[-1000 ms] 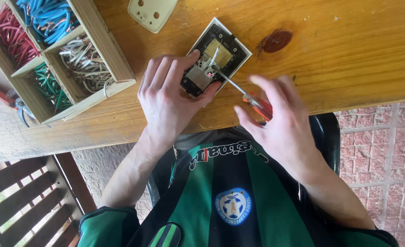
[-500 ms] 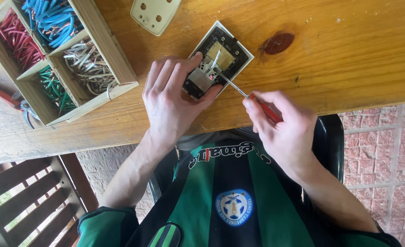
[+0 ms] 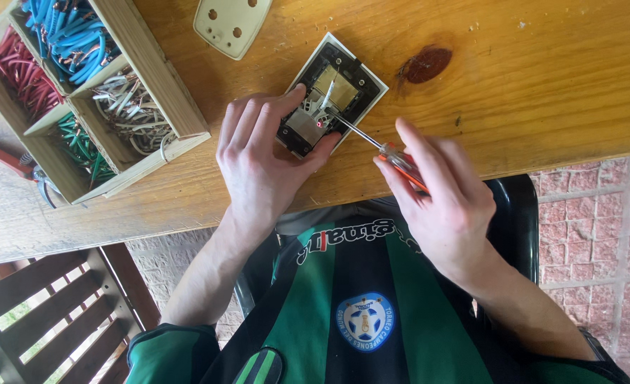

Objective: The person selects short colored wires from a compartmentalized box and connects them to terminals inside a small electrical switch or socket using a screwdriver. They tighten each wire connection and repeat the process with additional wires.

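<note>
A wall switch module (image 3: 336, 89) with a white frame and black body lies face down on the wooden table (image 3: 528, 92). My left hand (image 3: 262, 160) presses on its near left corner, fingers over the edge. My right hand (image 3: 439, 195) grips an orange-handled screwdriver (image 3: 382, 149). Its metal shaft reaches up and left, and the tip sits on a terminal in the middle of the module, beside a short white wire.
A wooden divided box (image 3: 87, 92) at the left holds red, blue, white and green wire pieces. A cream cover plate (image 3: 231, 25) lies at the top. Red-handled pliers (image 3: 9, 163) rest at the far left. The table's near edge runs just below my hands.
My right hand has shifted its hold on the screwdriver handle, fingers turning around it. The tip stays on the module. My left hand keeps holding the module.
</note>
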